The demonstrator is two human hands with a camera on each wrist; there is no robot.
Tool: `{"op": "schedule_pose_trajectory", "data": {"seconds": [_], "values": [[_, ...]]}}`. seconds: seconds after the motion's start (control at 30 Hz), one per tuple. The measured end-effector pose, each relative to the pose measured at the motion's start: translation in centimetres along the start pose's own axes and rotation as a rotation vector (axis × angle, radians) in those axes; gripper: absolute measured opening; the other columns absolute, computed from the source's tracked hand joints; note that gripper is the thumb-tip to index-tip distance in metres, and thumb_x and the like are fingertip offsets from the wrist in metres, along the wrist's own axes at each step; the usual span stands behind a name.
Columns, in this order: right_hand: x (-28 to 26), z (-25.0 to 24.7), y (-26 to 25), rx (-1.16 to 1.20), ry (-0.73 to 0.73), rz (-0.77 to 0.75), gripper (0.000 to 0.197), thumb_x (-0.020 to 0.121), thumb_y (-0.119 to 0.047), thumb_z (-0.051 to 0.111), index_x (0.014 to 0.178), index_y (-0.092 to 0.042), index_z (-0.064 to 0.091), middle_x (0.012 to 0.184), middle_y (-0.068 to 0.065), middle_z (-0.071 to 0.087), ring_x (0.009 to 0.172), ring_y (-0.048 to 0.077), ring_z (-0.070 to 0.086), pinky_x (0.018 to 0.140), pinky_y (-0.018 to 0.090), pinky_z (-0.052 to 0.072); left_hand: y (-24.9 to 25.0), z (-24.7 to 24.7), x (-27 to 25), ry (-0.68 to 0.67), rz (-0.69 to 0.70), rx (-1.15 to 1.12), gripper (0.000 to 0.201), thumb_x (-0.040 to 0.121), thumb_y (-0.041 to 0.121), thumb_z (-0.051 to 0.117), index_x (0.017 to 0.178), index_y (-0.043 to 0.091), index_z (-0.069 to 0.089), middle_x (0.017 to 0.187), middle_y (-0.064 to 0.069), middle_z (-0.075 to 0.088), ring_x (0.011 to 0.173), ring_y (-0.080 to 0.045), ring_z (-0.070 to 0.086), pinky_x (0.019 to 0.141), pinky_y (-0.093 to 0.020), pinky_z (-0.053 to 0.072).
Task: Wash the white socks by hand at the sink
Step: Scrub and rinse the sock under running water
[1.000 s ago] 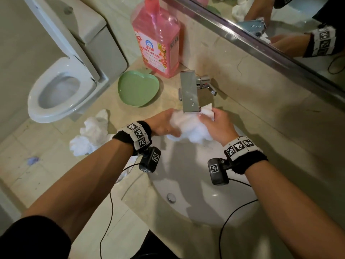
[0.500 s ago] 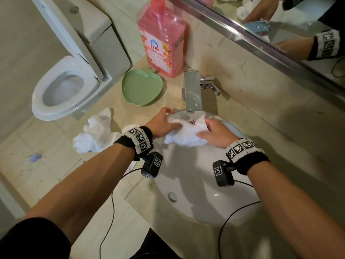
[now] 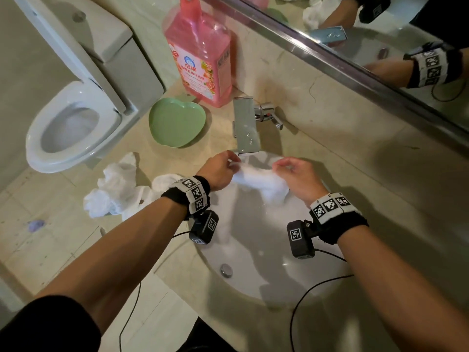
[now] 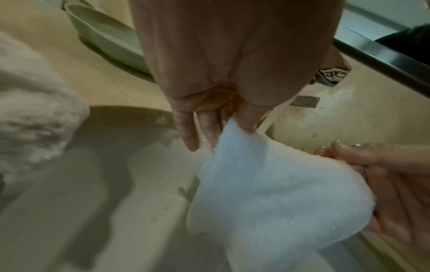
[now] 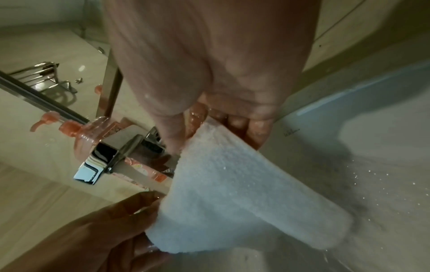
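1. A second ago the fluffy white sock (image 3: pixel 258 182) was bunched into a ball between both palms under the spout; half a second ago it was being pressed flat. Now it is stretched out in the air between the two hands, above the far side of the white oval sink basin (image 3: pixel 266 270), at about 12 o'clock from the drain.

2. The left hand (image 3: pixel 219 171) pinches one end of the sock between thumb and forefinger, a narrow grip, with the other fingers hanging straight in the left wrist view. The right hand (image 3: pixel 295 177) pinches the other end with thumb and curled fingers; both hands look wet.

3. My reading: scrubbing has given way to opening the sock out, either to rinse it or to check it. Water seems to fall from the square chrome faucet (image 3: pixel 246 125) onto the sock, though the stream is faint and I cannot be sure it runs. Droplets speckle the basin in the right wrist view.

4. More crumpled white socks (image 3: pixel 116 191) lie on the beige stone counter (image 3: pixel 355 161) at 9 o'clock from the sink, so the task looks far from finished.

5. Writing: the pink pump bottle of detergent (image 3: pixel 203 54), at 11 o'clock from the faucet, carries a blue round logo and Chinese characters that appear to read 白猫; the smaller lines are illegible. Beside it sits a green heart-shaped dish (image 3: pixel 176 121).
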State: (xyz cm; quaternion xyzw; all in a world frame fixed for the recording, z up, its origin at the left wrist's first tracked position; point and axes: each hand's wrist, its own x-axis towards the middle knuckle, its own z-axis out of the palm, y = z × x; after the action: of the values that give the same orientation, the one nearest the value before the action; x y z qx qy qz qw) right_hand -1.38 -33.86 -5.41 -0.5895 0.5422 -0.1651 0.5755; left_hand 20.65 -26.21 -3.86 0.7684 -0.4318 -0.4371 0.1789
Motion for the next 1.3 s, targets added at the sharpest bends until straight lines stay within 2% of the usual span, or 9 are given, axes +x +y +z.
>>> {"op": "schedule_pose_trajectory", "data": {"seconds": [0.23, 0.33, 0.4, 0.53, 0.63, 0.73, 0.97, 1.2, 1.3], "values": [[-0.3, -1.0, 0.8, -0.111, -0.063, -0.014, 0.042, 0.073, -0.005, 0.075, 0.101, -0.035, 0.067, 0.118, -0.005, 0.068, 0.102, 0.016, 0.066, 0.087, 0.029, 0.053, 2.2, 0.2, 0.5, 0.07, -0.098, -0.556, 0.023, 0.095, 0.011, 0.06, 0.117, 0.005, 0.061, 0.112, -0.021, 0.069, 0.095, -0.034, 0.067, 0.09, -0.059, 0.052], [-0.1, -0.4, 0.8, -0.2, -0.026, -0.079, 0.035, 0.08, -0.009, 0.07, 0.09, -0.042, 0.067, 0.117, -0.008, 0.069, 0.084, 0.011, 0.066, 0.068, 0.014, 0.049, 2.5, -0.2, 0.7, 0.049, -0.166, -0.607, 0.023, 0.095, 0.015, 0.059, 0.114, 0.004, 0.066, 0.106, -0.019, 0.071, 0.088, -0.027, 0.062, 0.084, -0.051, 0.054], [0.1, -0.2, 0.6, -0.196, 0.0, -0.086, 0.029, 0.082, -0.013, 0.07, 0.089, -0.042, 0.068, 0.106, -0.006, 0.072, 0.078, 0.026, 0.067, 0.07, 0.03, 0.054, 2.3, -0.7, 0.5, -0.018, -0.154, -0.584, 0.025, 0.092, 0.014, 0.062, 0.115, 0.004, 0.066, 0.105, -0.013, 0.07, 0.093, -0.029, 0.063, 0.084, -0.042, 0.051], [0.6, 0.3, -0.4, -0.084, -0.016, -0.108, 0.026, 0.084, -0.013, 0.073, 0.09, -0.038, 0.07, 0.096, -0.018, 0.07, 0.072, 0.005, 0.062, 0.072, 0.026, 0.048, 1.2, -1.3, -0.2, -0.086, 0.031, -0.017, 0.054, 0.078, 0.007, 0.075, 0.128, 0.006, 0.055, 0.124, -0.009, 0.063, 0.108, -0.026, 0.06, 0.096, -0.035, 0.049], [0.6, 1.0, -1.2, -0.037, -0.078, -0.104, 0.032, 0.078, -0.007, 0.077, 0.096, -0.033, 0.07, 0.106, -0.011, 0.072, 0.09, 0.009, 0.068, 0.084, 0.034, 0.055, 0.4, -1.2, -0.6, -0.008, 0.126, 0.251, 0.041, 0.088, 0.013, 0.065, 0.128, 0.011, 0.056, 0.129, -0.01, 0.061, 0.114, -0.03, 0.057, 0.094, -0.03, 0.044], [0.3, 1.2, -1.6, -0.098, -0.188, -0.082, 0.051, 0.063, -0.01, 0.081, 0.101, -0.04, 0.063, 0.118, -0.005, 0.066, 0.104, 0.02, 0.066, 0.086, 0.038, 0.056, -0.4, -1.9, -1.0, 0.025, 0.111, 0.199, 0.034, 0.095, 0.021, 0.061, 0.128, 0.014, 0.059, 0.131, -0.008, 0.062, 0.118, -0.028, 0.056, 0.099, -0.033, 0.043], [0.0, 1.8, -1.9, -0.274, -0.117, -0.124, 0.041, 0.072, -0.021, 0.069, 0.085, -0.059, 0.064, 0.083, -0.028, 0.069, 0.072, -0.002, 0.062, 0.064, 0.012, 0.047, -1.0, -3.8, -2.1, 0.099, 0.12, -0.104, 0.025, 0.092, 0.016, 0.064, 0.117, 0.016, 0.064, 0.113, -0.005, 0.066, 0.106, -0.025, 0.061, 0.094, -0.035, 0.048], [0.1, 2.3, -2.9, -0.015, -0.006, -0.081, 0.027, 0.072, -0.016, 0.068, 0.092, -0.034, 0.072, 0.098, -0.007, 0.076, 0.092, 0.019, 0.071, 0.082, 0.036, 0.054, -1.3, -3.7, -2.1, 0.055, 0.029, -0.141, 0.016, 0.096, 0.02, 0.058, 0.112, 0.024, 0.059, 0.104, -0.007, 0.063, 0.077, -0.023, 0.056, 0.073, -0.033, 0.049], [-0.3, 2.2, -3.0, 0.003, 0.046, -0.104, 0.033, 0.067, -0.018, 0.063, 0.09, -0.04, 0.073, 0.086, -0.008, 0.075, 0.068, 0.016, 0.06, 0.066, 0.029, 0.049, -0.8, -2.5, -1.8, 0.061, -0.01, -0.077, 0.014, 0.098, 0.021, 0.053, 0.109, 0.026, 0.059, 0.107, -0.005, 0.061, 0.084, -0.022, 0.057, 0.073, -0.03, 0.045]]}}
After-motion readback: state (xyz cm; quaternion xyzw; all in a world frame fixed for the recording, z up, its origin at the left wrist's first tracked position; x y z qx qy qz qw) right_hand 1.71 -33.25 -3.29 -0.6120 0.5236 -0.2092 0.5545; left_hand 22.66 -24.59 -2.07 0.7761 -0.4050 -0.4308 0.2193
